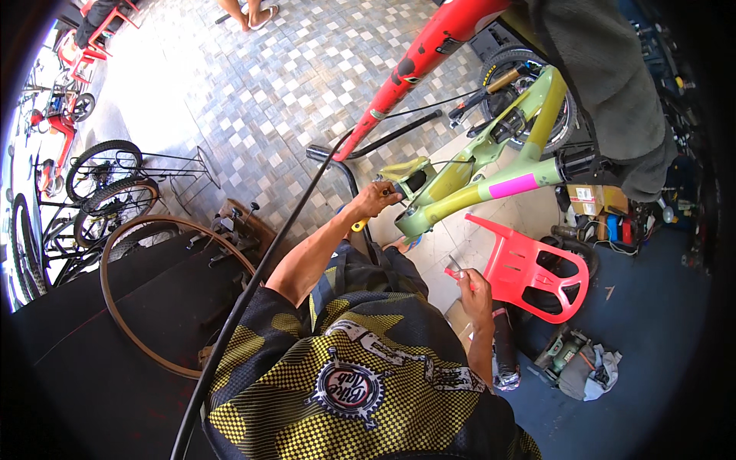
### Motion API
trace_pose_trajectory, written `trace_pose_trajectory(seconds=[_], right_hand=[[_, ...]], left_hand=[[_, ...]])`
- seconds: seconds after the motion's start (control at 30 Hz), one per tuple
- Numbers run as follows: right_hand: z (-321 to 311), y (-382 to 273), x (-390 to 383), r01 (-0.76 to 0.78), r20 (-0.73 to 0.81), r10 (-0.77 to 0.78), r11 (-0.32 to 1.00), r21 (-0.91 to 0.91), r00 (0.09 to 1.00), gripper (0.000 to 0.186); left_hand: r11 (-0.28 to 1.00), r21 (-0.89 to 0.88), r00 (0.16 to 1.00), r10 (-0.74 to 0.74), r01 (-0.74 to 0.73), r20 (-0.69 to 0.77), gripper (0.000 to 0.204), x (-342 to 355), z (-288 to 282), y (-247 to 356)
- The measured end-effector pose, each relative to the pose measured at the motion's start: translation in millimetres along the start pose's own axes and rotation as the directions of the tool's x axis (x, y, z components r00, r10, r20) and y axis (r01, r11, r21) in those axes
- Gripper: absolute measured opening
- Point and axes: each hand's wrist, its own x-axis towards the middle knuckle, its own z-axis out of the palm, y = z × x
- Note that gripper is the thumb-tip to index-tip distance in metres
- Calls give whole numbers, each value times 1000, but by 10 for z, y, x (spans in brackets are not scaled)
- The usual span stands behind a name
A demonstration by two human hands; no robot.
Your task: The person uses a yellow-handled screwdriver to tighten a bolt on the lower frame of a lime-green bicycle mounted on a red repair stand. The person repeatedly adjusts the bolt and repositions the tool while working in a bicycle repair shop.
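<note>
My left hand (pixel 373 198) is closed at the dark opening in the lower part of a green-yellow bike frame (pixel 446 199) with a magenta patch; what its fingers grip is partly hidden. A yellow piece (pixel 359 225) shows just below that hand. My right hand (pixel 473 290), lower and to the right, grips a red-handled tool (pixel 452 272) with a thin metal shaft, apart from the frame. A red tube (pixel 406 65) slants above the frame, and a black cable crosses left of my arm.
A red plastic chair (pixel 510 268) stands right of my legs. Bicycles (pixel 84 199), a loose tan-rimmed wheel (pixel 115 307) and a metal fixture (pixel 238 230) are on the left. Grey cloth (pixel 613 100) hangs upper right above boxes (pixel 590 199). Another person's feet (pixel 253 17) show at the top.
</note>
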Motion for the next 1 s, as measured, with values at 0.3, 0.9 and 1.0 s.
trace_pose_trajectory(seconds=[0.3, 0.9, 1.0], right_hand=[[52, 131, -38, 16, 23, -14, 998, -66, 1000, 26], [116, 105, -45, -12, 20, 13, 999, -52, 1000, 31], [130, 83, -44, -7, 17, 8, 1000, -31, 1000, 31]], left_hand=[[994, -110, 1000, -19, 19, -2, 42, -10, 46, 102], [993, -10, 992, 121, -121, 37, 41, 84, 19, 56], [987, -40, 979, 161, -157, 123, 39, 148, -22, 35]])
